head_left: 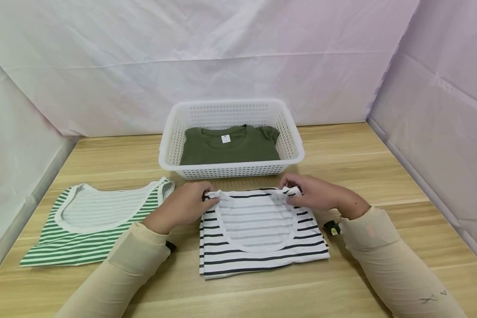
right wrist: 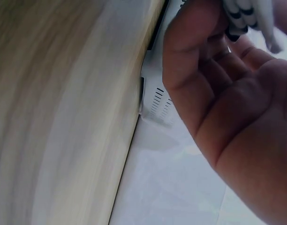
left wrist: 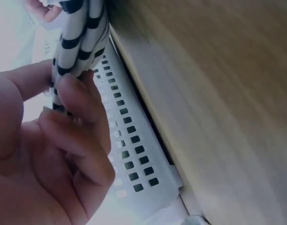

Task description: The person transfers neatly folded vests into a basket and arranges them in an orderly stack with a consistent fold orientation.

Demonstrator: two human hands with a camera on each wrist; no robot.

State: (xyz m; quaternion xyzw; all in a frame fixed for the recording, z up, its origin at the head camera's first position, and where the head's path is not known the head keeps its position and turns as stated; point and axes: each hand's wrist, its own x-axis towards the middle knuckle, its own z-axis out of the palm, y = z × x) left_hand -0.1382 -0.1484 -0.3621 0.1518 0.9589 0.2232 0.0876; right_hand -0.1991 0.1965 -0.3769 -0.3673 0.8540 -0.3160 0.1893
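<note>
A folded white shirt with black stripes lies in front of me, its wide neckline facing up. My left hand pinches its far left shoulder corner; in the left wrist view, thumb and fingers grip the bunched striped cloth. The far right shoulder corner is pinched by my right hand, and the right wrist view shows a bit of striped cloth between its fingers. Just beyond stands a white plastic basket holding a folded dark green shirt with a white neck label.
A green-striped white shirt lies on the left of the wooden table, partly behind my left forearm. White cloth hangs along the back and both sides.
</note>
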